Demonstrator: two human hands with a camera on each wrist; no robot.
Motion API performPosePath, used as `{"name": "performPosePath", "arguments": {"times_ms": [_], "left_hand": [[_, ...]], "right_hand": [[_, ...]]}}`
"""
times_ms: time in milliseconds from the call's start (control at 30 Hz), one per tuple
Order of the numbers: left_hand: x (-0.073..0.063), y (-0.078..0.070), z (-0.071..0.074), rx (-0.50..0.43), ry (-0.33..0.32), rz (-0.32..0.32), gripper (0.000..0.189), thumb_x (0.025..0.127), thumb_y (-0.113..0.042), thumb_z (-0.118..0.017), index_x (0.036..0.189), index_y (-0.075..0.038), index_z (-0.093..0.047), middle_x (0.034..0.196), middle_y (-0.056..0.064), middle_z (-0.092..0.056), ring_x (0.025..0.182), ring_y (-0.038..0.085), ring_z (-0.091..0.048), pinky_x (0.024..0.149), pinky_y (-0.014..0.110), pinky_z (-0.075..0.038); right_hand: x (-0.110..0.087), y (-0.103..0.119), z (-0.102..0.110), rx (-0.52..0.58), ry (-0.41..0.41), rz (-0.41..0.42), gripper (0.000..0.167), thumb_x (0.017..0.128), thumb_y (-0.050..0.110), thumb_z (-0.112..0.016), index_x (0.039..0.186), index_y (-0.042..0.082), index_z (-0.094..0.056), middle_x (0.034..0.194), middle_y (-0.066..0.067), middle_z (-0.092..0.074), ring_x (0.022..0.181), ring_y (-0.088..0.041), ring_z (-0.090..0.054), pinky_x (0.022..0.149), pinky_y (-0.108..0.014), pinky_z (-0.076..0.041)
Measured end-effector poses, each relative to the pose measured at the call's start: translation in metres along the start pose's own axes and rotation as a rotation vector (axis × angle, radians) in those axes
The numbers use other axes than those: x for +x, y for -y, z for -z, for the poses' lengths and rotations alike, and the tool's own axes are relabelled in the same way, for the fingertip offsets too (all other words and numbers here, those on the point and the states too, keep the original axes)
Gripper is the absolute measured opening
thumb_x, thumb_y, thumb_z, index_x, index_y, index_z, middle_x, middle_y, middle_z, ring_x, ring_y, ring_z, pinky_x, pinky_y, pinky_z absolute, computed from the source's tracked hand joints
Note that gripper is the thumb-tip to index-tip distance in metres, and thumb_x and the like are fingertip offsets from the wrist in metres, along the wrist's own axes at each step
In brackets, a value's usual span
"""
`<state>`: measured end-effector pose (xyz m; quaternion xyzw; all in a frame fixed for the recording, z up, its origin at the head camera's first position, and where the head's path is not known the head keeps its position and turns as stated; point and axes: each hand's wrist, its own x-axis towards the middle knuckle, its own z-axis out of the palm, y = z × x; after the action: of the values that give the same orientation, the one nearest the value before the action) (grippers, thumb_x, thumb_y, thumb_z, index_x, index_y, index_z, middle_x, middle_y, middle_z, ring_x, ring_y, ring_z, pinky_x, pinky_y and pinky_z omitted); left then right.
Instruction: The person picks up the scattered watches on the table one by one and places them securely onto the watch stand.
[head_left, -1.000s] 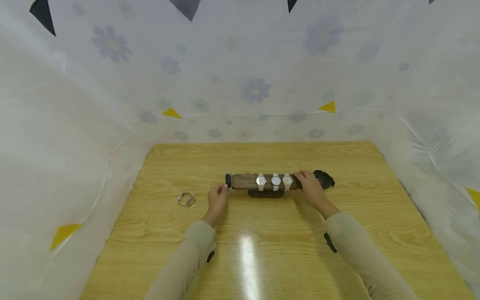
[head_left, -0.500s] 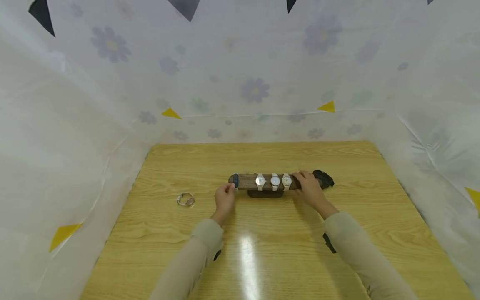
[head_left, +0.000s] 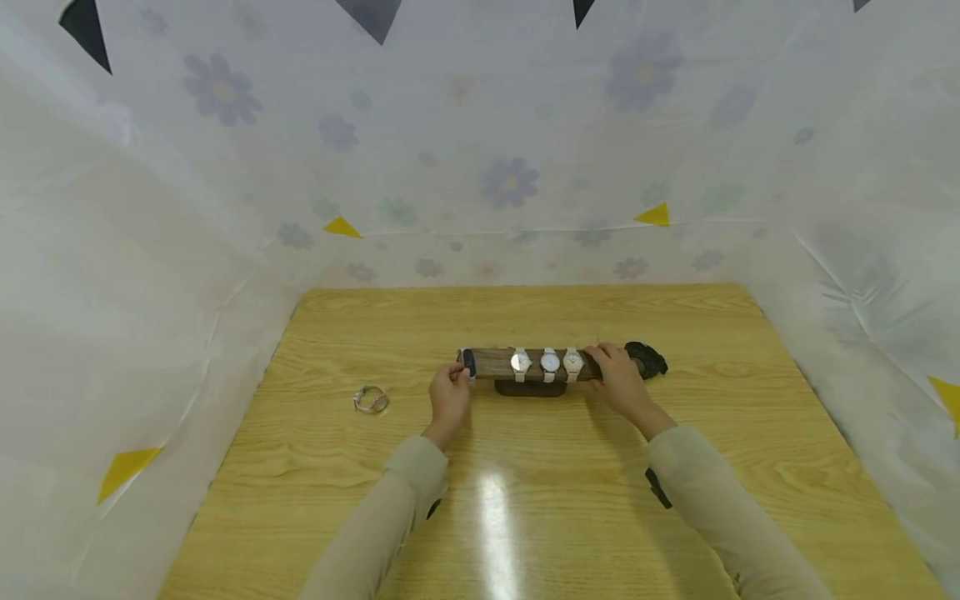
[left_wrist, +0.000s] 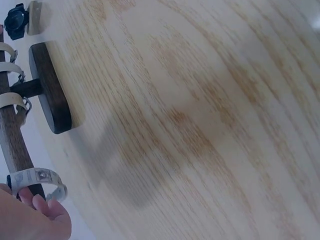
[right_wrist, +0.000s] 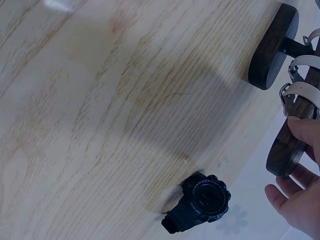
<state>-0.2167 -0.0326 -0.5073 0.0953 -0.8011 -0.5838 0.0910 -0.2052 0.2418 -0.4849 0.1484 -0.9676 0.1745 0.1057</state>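
A dark wooden watch stand [head_left: 493, 363] with a T-shaped foot stands mid-table. My left hand [head_left: 450, 400] pinches a smartwatch [head_left: 469, 362] with a dark face, its pale strap [left_wrist: 37, 175] looped round the bar's left end. My right hand [head_left: 624, 379] grips the bar's right end, thumb on the near side and fingers beneath in the right wrist view. Between the hands, three pale-strapped watches encircle the bar: a left one [head_left: 521, 361], a middle one [head_left: 551, 362] and a right one [head_left: 573, 362].
Beyond the bar's right end lies a chunky black watch [right_wrist: 205, 200] on the wooden table [head_left: 570, 517]. Left of my left hand, a light-coloured watch [head_left: 381, 403] rests on its side. White flower-printed sheeting [head_left: 480, 125] encloses the table's back and sides.
My left hand has moved right, bringing the smartwatch from beside the bar's left end to around it. Most of that shift came in the first half second. My right hand has kept its grip.
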Motion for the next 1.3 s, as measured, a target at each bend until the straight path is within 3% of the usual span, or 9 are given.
{"name": "performPosePath", "arguments": {"times_ms": [200,433,667,900,1300], "left_hand": [[-0.006,-0.012,0.002,0.07,-0.041,-0.044,0.016,0.089,0.001,-0.056,0.1,0.01,-0.063,0.089,0.022,-0.063,0.081,0.029,-0.06,0.069,0.033,-0.052],[-0.006,-0.018,-0.001,0.073,-0.039,-0.095,0.015,0.085,0.005,-0.058,0.097,0.01,-0.066,0.089,0.023,-0.066,0.083,0.031,-0.061,0.071,0.038,-0.054],[-0.005,-0.022,-0.006,0.243,-0.054,-0.173,0.013,0.084,0.001,-0.062,0.094,0.006,-0.069,0.081,0.017,-0.068,0.074,0.026,-0.063,0.066,0.036,-0.053],[-0.005,-0.024,-0.015,0.36,-0.076,-0.277,0.01,0.082,-0.002,-0.064,0.089,0.001,-0.072,0.084,0.015,-0.071,0.078,0.029,-0.067,0.07,0.04,-0.054],[-0.008,-0.026,-0.026,0.403,-0.062,-0.272,0.01,0.082,-0.007,-0.066,0.089,-0.004,-0.073,0.08,0.01,-0.07,0.077,0.027,-0.064,0.07,0.039,-0.052]], "right_hand": [[-0.001,0.0,0.0,-0.002,-0.012,-0.004,0.05,0.075,-0.001,-0.073,0.12,-0.004,-0.053,0.116,-0.028,-0.052,0.104,-0.046,-0.051,0.077,-0.06,-0.047],[-0.003,0.0,-0.001,-0.004,-0.016,-0.01,0.05,0.074,-0.001,-0.074,0.12,-0.003,-0.053,0.117,-0.027,-0.052,0.105,-0.046,-0.051,0.078,-0.06,-0.047],[-0.001,-0.001,-0.004,-0.008,-0.027,0.002,0.05,0.075,0.0,-0.074,0.12,-0.003,-0.053,0.116,-0.027,-0.052,0.105,-0.046,-0.051,0.078,-0.06,-0.047],[0.0,-0.001,-0.004,0.013,-0.025,0.007,0.049,0.075,0.0,-0.073,0.12,-0.002,-0.053,0.115,-0.027,-0.052,0.105,-0.047,-0.051,0.078,-0.06,-0.047],[0.005,-0.005,-0.004,0.032,0.004,0.005,0.05,0.075,-0.004,-0.072,0.121,-0.004,-0.052,0.118,-0.029,-0.051,0.107,-0.047,-0.05,0.084,-0.058,-0.046]]}}
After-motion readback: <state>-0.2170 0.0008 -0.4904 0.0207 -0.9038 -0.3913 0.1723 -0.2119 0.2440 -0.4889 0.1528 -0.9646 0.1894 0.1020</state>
